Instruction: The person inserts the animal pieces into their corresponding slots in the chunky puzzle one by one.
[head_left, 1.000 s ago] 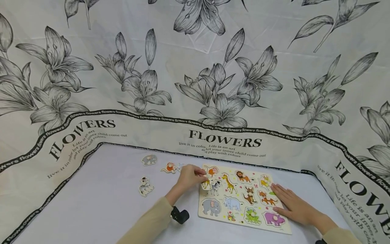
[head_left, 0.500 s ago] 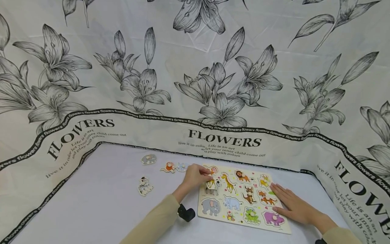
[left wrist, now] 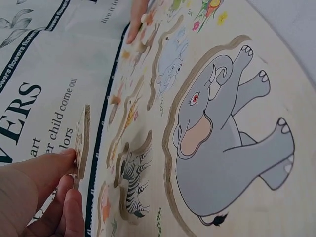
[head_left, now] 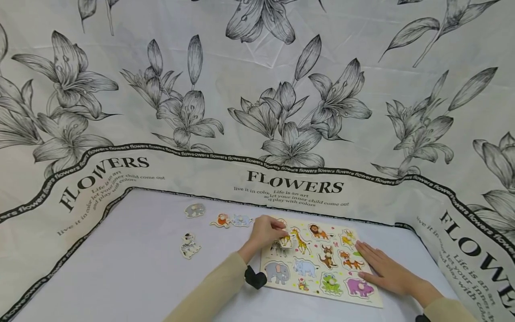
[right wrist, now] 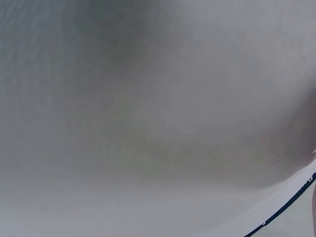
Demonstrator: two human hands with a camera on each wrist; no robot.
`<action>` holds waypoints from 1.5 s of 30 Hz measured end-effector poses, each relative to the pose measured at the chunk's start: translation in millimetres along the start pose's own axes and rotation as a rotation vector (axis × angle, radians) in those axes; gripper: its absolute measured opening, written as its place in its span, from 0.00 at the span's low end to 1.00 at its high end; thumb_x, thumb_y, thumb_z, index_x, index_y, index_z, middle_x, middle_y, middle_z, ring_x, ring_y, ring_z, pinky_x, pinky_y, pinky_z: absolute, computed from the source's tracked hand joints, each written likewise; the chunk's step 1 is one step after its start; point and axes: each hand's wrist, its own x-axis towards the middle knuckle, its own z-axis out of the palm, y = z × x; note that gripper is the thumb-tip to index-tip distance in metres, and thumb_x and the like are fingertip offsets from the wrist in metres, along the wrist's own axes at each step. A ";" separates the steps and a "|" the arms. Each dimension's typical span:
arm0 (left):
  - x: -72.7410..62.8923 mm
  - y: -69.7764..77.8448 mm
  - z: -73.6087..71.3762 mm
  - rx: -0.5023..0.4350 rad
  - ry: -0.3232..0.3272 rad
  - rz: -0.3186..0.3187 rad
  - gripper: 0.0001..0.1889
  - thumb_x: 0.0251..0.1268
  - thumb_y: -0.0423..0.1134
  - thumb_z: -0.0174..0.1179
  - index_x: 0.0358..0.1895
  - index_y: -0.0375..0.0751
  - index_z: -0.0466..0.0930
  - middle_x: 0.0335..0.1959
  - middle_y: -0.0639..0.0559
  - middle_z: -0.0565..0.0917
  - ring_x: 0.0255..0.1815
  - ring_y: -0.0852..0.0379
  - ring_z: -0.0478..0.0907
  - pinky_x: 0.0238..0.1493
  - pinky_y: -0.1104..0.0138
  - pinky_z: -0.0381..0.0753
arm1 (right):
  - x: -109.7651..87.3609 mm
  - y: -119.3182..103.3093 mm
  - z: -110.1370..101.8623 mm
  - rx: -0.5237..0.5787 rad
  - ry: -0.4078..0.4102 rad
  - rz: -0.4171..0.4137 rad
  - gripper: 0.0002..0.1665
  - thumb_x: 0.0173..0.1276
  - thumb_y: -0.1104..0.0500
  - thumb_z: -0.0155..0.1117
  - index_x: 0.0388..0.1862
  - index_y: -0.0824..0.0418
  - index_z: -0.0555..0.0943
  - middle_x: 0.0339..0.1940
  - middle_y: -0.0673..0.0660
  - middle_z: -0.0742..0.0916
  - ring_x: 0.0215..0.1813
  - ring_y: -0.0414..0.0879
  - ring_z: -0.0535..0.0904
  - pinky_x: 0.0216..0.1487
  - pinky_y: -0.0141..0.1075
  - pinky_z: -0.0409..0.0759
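My left hand [head_left: 265,232] pinches a giraffe puzzle piece [head_left: 286,242] between thumb and fingers, above the left part of the wooden animal puzzle board [head_left: 314,282]. In the left wrist view the piece [left wrist: 85,143] is seen edge-on, raised off the board. Beside it lie the zebra recess [left wrist: 134,180] and the large elephant recess [left wrist: 222,148]. The giraffe recess [head_left: 301,241] is just right of the held piece in the head view. My right hand [head_left: 390,273] rests with straight fingers on the board's right edge. Only a blurred pale surface fills most of the right wrist view.
Left of the board, on the white tabletop [head_left: 141,268], lie loose pieces: an elephant [head_left: 195,210], a monkey [head_left: 221,220], a rhino [head_left: 241,220] and a zebra [head_left: 190,246]. Knobbed pieces such as the frog [head_left: 331,284] and hippo [head_left: 360,288] sit in the board. Flower-printed cloth [head_left: 297,183] stands behind.
My left hand has carried the giraffe piece rightward, from the board's left edge across the zebra recess to beside the giraffe recess. The right hand has stayed in place.
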 end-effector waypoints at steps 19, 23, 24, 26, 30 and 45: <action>8.6 4.6 23.6 0.060 -0.013 0.018 0.06 0.50 0.37 0.73 0.31 0.41 0.88 0.25 0.54 0.86 0.21 0.69 0.74 0.28 0.76 0.73 | 4.3 -5.5 -4.9 0.004 -0.006 -0.012 0.44 0.70 0.41 0.54 0.74 0.66 0.57 0.73 0.70 0.65 0.66 0.12 0.24 0.63 0.11 0.23; 9.3 5.4 28.0 0.062 -0.018 0.013 0.05 0.50 0.37 0.73 0.30 0.41 0.88 0.28 0.53 0.87 0.21 0.70 0.73 0.25 0.76 0.72 | 5.9 -7.1 -5.5 0.006 -0.017 -0.006 0.44 0.70 0.41 0.54 0.74 0.66 0.57 0.73 0.70 0.64 0.65 0.12 0.24 0.63 0.11 0.23; 9.6 5.9 29.2 0.063 -0.021 0.016 0.05 0.50 0.37 0.73 0.30 0.41 0.88 0.29 0.53 0.87 0.21 0.70 0.73 0.25 0.76 0.72 | 5.7 -7.2 -5.9 0.006 -0.020 -0.002 0.44 0.70 0.41 0.54 0.74 0.66 0.57 0.73 0.71 0.64 0.65 0.12 0.23 0.63 0.11 0.23; 10.0 7.8 31.6 0.063 -0.027 0.017 0.05 0.50 0.37 0.73 0.30 0.41 0.88 0.29 0.52 0.88 0.21 0.70 0.73 0.25 0.77 0.71 | 4.9 -7.2 -6.6 0.004 -0.024 0.008 0.44 0.70 0.41 0.54 0.74 0.67 0.57 0.73 0.70 0.64 0.65 0.12 0.23 0.62 0.11 0.22; 10.4 12.0 36.5 0.056 -0.024 -0.006 0.05 0.50 0.36 0.73 0.29 0.41 0.88 0.28 0.52 0.87 0.21 0.68 0.74 0.26 0.75 0.72 | 3.4 -6.6 -7.8 0.008 -0.034 0.020 0.44 0.70 0.40 0.54 0.74 0.66 0.57 0.74 0.70 0.63 0.64 0.11 0.23 0.62 0.11 0.22; 12.9 12.8 55.2 0.128 0.019 -0.011 0.05 0.45 0.37 0.75 0.25 0.44 0.88 0.24 0.55 0.86 0.23 0.68 0.74 0.32 0.72 0.75 | -0.6 -2.2 -0.6 -0.031 0.026 -0.055 0.44 0.70 0.42 0.56 0.74 0.67 0.58 0.71 0.71 0.66 0.68 0.15 0.25 0.64 0.12 0.24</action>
